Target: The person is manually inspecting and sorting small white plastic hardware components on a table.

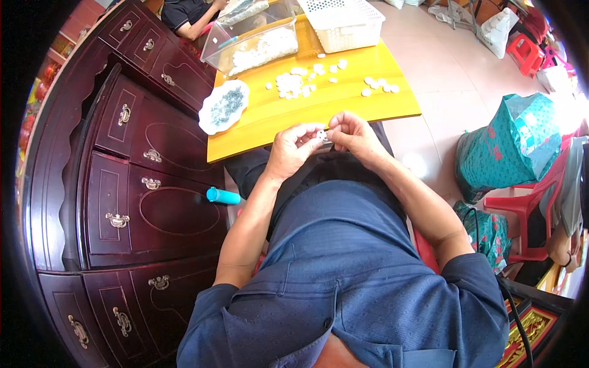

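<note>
Just off the near edge of the yellow table (270, 136), over my lap, my two hands meet. My left hand (296, 145) pinches a small round white piece (321, 135) with dark spots between thumb and forefinger. From the other side, the fingertips of my right hand (353, 136) press together at the same piece; anything else between them is too small to make out. Ahead of my hands lies a loose cluster of small round white pieces (293, 84), with several more apart to the right. A white scalloped dish (208, 116) holding small dark bits stands left of them.
A clear plastic bin (215, 52) with white pieces and a white perforated basket (353, 42) stand at the table's far end. A dark wooden cabinet (178, 144) runs along my left. To the right are a teal bag (491, 147) and a red plastic chair (527, 211). Another person's arm (199, 24) shows beyond.
</note>
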The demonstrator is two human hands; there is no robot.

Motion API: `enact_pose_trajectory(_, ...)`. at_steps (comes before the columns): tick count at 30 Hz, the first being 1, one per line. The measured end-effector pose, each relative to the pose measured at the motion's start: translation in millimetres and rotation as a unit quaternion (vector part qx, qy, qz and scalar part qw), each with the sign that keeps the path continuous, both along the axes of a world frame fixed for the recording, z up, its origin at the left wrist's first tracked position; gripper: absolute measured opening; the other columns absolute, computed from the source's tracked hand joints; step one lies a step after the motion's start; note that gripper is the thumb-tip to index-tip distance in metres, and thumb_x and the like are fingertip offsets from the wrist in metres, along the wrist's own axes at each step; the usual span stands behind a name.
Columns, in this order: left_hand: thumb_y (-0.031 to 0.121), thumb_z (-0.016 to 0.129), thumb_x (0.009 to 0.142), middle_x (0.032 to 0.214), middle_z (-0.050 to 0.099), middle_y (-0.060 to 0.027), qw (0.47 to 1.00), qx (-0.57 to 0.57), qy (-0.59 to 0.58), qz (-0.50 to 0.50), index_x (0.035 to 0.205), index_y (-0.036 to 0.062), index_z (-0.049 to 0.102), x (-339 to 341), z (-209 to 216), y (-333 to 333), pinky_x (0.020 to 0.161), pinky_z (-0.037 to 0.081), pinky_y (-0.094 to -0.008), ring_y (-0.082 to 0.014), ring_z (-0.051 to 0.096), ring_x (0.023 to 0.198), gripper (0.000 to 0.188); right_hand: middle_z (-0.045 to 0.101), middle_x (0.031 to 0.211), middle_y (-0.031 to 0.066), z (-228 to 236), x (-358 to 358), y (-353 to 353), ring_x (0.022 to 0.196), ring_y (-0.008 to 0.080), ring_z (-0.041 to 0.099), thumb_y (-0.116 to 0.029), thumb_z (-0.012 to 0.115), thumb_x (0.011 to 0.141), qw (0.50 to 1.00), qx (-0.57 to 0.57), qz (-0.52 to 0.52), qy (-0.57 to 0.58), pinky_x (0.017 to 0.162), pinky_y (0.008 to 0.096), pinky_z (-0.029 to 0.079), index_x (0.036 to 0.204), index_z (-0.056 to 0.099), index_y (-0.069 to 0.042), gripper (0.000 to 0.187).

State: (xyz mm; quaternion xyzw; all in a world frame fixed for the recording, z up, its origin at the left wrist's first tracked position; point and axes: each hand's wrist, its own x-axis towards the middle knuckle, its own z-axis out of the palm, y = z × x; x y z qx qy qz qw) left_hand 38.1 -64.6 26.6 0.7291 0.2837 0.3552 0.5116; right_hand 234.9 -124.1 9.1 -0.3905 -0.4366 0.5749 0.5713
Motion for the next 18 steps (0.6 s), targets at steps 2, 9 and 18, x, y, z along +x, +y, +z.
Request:
enact_pose_trajectory(2,0.001,0.073,0.090,0.094,0.072,-0.0037,1.000,-0.003,0.005,-0.002,0.113,0.0008,0.072,0.3,1.3,-0.4,0.076,0.057,-0.0242,-0.0093,0.067,0.083,0.023,0.062,0.086,-0.0030,-0.3,-0.3,-0.3,0.070,0.0053,0.055,-0.005,0.068,0.094,1.000,0.000,-0.002,0.009,0.063,0.0192,0.046,0.105,0.061,-0.008,0.014)
enact_pose_trajectory(9,0.003,0.074,0.090,0.094,0.072,-0.0050,1.000,-0.007,0.013,-0.008,0.113,-0.0008,0.071,-0.2,4.4,-2.1,0.077,0.057,-0.0252,-0.0102,0.068,0.083,0.023,0.067,0.088,-0.0004,-6.1,0.3,0.8,0.073,0.0056,0.061,-0.005,0.071,0.093,1.000,-0.006,0.002,0.014,0.063,0.0199,0.049,0.105,0.062,-0.006,0.015)
enact_pose_trajectory(18,0.002,0.073,0.091,0.096,0.072,-0.0058,1.000,-0.004,0.012,-0.026,0.112,-0.0020,0.071,-4.8,2.5,-4.8,0.078,0.059,-0.0258,-0.0117,0.069,0.085,0.021,0.067,0.086,-0.0011,-9.7,-4.0,-0.3,0.070,0.0052,0.060,-0.004,0.073,0.091,1.000,-0.007,0.005,0.017,0.061,0.0198,0.049,0.103,0.062,-0.006,0.016)
